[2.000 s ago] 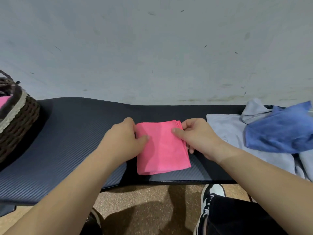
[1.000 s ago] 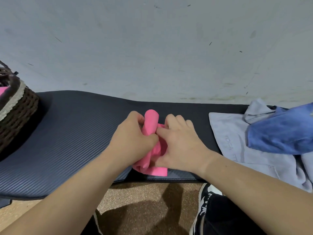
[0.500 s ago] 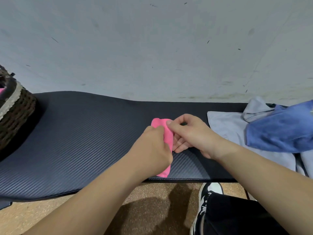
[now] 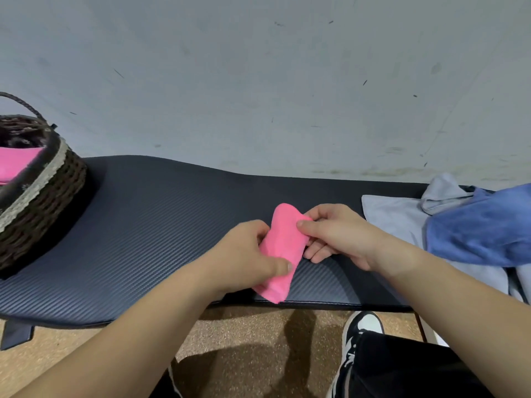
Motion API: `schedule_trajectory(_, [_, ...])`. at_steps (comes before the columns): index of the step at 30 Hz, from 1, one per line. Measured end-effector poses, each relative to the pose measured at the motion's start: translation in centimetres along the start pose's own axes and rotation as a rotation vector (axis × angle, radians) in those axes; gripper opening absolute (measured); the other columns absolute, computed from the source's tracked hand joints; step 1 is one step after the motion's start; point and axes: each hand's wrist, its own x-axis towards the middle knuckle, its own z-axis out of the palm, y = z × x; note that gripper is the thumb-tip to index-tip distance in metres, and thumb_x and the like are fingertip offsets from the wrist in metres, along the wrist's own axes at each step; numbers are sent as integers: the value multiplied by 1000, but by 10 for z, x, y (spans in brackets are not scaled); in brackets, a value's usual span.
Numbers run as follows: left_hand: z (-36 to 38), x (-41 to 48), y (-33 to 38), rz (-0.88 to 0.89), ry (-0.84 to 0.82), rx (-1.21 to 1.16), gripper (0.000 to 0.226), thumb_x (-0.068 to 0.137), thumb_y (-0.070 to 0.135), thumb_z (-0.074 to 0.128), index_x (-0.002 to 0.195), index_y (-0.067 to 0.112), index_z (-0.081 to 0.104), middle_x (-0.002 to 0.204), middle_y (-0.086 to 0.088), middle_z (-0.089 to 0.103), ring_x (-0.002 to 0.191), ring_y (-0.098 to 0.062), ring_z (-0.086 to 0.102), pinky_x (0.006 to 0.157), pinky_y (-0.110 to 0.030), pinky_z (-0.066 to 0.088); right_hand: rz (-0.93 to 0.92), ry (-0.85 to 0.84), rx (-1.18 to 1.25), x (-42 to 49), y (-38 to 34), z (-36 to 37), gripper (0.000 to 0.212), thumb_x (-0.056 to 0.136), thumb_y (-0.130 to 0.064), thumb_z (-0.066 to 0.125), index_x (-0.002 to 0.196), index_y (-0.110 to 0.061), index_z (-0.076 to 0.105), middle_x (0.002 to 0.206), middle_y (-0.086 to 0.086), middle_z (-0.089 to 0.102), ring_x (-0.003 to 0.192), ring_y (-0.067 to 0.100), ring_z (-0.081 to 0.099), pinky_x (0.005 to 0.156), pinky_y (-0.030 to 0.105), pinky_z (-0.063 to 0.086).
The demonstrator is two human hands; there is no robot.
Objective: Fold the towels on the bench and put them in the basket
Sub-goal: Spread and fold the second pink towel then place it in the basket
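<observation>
**Two-handed hold, fold nearly done**

Counter [image 4: 143,225] runs wide. Basket [image 4: 43,202] at left end, one pink piece [image 4: 17,165] already inside. Blue towel [image 4: 482,234] heaped over grey towel [image 4: 393,214] at right end, both unfolded. Folded pink towel [image 4: 283,245] at front edge, middle. Left grip [image 4: 247,254] pinches its lower half, right grip [image 4: 336,234] its top, probably keeping layers together for the carry left.

Left hand [image 4: 244,252] and right hand [image 4: 342,234] curl, thumbs pinching.
</observation>
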Motion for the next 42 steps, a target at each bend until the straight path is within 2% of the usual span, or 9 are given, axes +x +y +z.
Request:
schedule_trajectory(6, [-67, -37, -5, 66, -162, -355, 40, 66, 15, 77, 106, 20, 79, 109, -22, 74, 84, -31, 69, 74, -43, 53, -98, -351, 369, -19, -21, 7, 51, 80, -8, 63, 131, -5, 67, 113, 9, 69, 100, 21, 63, 87, 36, 53])
schedule_trajectory(10, [-99, -51, -16, 57, 58, -429, 58, 59, 17, 82, 116, 26, 75, 117, -9, 75, 102, -30, 73, 90, -44, 57, -42, -475, 487, -36, -41, 38, 51, 82, -7, 64, 133, -2, 66, 126, 23, 67, 114, 36, 63, 101, 52, 55])
schedule_trajectory(13, [-134, -58, -35, 1, 278, -555, 72, 57, 23, 93, 124, 24, 68, 116, -8, 76, 101, -23, 75, 86, -38, 59, -69, -376, 455, -42, -64, 72, 42, 92, -5, 68, 134, -4, 64, 129, 23, 69, 116, 37, 68, 98, 49, 59])
schedule_trajectory(18, [-183, -83, -71, -111, 264, -725, 38, 88, 13, 78, 123, 6, 66, 109, -16, 78, 100, -29, 77, 94, -45, 61, -118, -207, 450, -40, -126, 144, 29, 97, 1, 63, 125, -5, 67, 117, 16, 76, 108, 30, 74, 91, 44, 61])
schedule_trajectory(28, [-307, -115, -121, -95, 621, -821, 13, 92, 7, 60, 105, 11, 63, 88, -13, 64, 82, -34, 71, 85, -53, 63, -47, -291, 303, 1, -209, 289, 26, 96, -20, 72, 121, -11, 68, 104, 9, 80, 85, 21, 77, 84, 40, 64])
schedule_trajectory(33, [-362, -103, -158, -164, 791, -844, 32, 98, -3, 50, 128, 7, 53, 96, -14, 62, 82, -31, 68, 67, -46, 62, -188, -209, 142, 21, -250, 351, 21, 95, -19, 68, 116, -17, 67, 111, 7, 75, 93, 21, 75, 84, 39, 65])
schedule_trajectory(36, [-374, -88, -181, -246, 890, -707, 44, 99, -6, 45, 139, 13, 49, 100, -8, 56, 81, -24, 61, 66, -43, 58, -259, -84, 5, 34, -255, 370, 45, 93, -16, 59, 137, -17, 57, 108, 4, 69, 87, 19, 67, 80, 41, 63])
schedule_trajectory(40, [-368, -67, -203, -325, 841, -733, 36, 98, -10, 43, 126, 11, 52, 114, -16, 65, 76, -22, 61, 54, -38, 53, -194, -87, 74, 42, -244, 369, 41, 97, -13, 58, 138, -18, 55, 100, 5, 67, 89, 18, 67, 83, 42, 63])
schedule_trajectory(42, [-362, -60, -201, -366, 752, -764, 29, 101, -9, 43, 122, 9, 51, 84, -16, 73, 68, -20, 61, 62, -39, 57, -187, -52, 79, 46, -239, 364, 38, 97, -13, 58, 134, -19, 57, 102, 5, 68, 92, 19, 69, 81, 40, 63])
